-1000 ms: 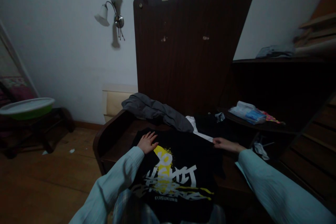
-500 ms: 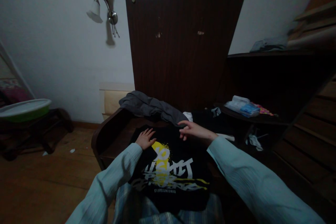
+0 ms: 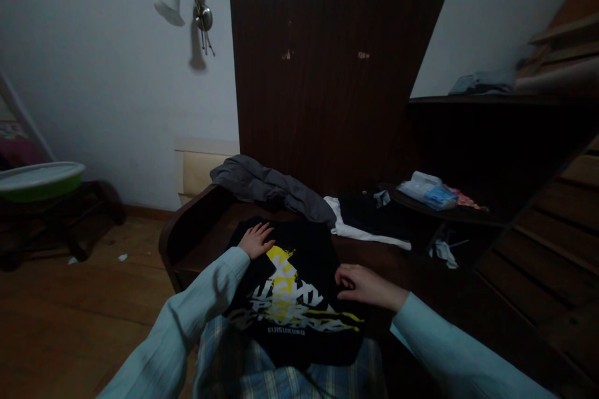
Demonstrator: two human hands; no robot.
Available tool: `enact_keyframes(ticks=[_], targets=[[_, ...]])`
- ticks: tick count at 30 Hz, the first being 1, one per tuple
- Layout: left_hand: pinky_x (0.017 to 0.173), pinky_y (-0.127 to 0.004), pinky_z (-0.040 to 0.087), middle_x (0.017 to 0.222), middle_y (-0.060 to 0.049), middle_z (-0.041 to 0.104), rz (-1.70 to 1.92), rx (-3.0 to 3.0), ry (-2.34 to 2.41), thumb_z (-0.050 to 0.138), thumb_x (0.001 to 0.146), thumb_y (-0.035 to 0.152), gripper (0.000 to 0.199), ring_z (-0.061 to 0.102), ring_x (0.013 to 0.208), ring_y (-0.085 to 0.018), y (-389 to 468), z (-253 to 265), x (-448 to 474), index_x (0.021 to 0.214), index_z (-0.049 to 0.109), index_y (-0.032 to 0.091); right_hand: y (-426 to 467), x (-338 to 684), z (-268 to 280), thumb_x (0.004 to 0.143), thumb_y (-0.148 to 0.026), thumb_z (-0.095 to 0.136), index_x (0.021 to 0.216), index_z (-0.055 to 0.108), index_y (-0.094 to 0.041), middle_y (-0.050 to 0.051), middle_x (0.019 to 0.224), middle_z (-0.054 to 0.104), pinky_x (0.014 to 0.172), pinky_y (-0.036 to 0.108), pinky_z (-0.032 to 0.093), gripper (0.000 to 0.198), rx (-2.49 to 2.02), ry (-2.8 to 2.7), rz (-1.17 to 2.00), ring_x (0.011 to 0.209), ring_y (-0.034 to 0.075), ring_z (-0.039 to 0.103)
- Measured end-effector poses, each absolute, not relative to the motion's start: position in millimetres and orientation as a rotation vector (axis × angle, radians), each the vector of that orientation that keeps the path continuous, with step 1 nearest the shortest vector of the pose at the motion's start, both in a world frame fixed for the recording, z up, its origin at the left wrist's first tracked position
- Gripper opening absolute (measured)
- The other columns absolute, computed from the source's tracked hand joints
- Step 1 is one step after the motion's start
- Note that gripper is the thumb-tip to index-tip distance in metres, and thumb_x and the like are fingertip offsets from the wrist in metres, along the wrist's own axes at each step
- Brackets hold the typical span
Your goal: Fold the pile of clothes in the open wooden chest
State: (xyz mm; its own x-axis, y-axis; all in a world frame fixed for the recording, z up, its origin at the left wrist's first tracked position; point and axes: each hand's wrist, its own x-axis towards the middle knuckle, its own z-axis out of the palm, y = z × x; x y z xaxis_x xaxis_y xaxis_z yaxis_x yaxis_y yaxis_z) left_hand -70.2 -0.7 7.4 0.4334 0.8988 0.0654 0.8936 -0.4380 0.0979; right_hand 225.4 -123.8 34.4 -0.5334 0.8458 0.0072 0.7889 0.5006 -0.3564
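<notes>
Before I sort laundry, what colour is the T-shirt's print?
Yellow and white on the black T-shirt; see the head view.

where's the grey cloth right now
In the head view, the grey cloth lies a little left of centre, just beyond the black printed shirt, its right end beside the white cloth.

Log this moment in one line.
left hand: spread flat on black shirt | right hand: curled at the black shirt's right edge, hold unclear | gray cloth: beyond the black shirt
</notes>
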Motion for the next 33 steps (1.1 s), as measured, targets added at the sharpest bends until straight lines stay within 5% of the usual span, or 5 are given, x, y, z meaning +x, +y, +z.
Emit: enact_keyframes(ticks=[13, 18, 24, 33], targets=[[0.098, -0.042, 0.026, 0.137, -0.005, 0.032, 0.240, 2.628, 1.613, 0.033, 0.081, 0.045, 0.050, 0.025, 0.126, -0.025, 2, 2, -71, 0.126, 0.038, 0.023, -100, 221, 48, 0.077, -0.036, 0.050, 0.066, 0.061, -0.014, 0.001, 0.063, 0.053, 0.053, 0.021, 0.036, 0.027, -1.249, -2.504, 0.685, 0.057, 0.010, 0.046], [0.098, -0.042, 0.026, 0.137, -0.006, 0.032, 0.233, 2.630, 1.608, 0.033, 0.082, 0.045, 0.051, 0.025, 0.126, -0.025, 3, 2, -71, 0.126, 0.038, 0.021, -74, 185, 52, 0.078, -0.030, 0.048, 0.088, 0.061, -0.016, 0.001, 0.066, 0.058, 0.056, 0.020, 0.036, 0.021, -1.379, -2.496, 0.578, 0.060, 0.011, 0.051], [0.099, -0.041, 0.024, 0.137, -0.006, 0.031, 0.204, 2.610, 1.626, 0.034, 0.082, 0.044, 0.051, 0.023, 0.126, -0.024, 1, 5, -70, 0.127, 0.036, 0.021, -68, 130, 37, 0.076, -0.048, 0.045, 0.086, 0.057, -0.017, 0.008, 0.077, 0.064, 0.057, 0.026, 0.037, 0.035, -1.643, -2.568, 0.215, 0.070, 0.020, 0.059], [0.099, -0.042, 0.023, 0.138, -0.006, 0.030, 0.191, 2.621, 1.619, 0.032, 0.082, 0.045, 0.051, 0.023, 0.126, -0.024, 0, 6, -70, 0.128, 0.036, 0.021, -76, 116, 32, 0.077, -0.025, 0.042, 0.084, 0.057, -0.017, 0.008, 0.078, 0.065, 0.057, 0.024, 0.034, 0.018, -1.633, -2.585, 0.027, 0.070, 0.019, 0.060]])
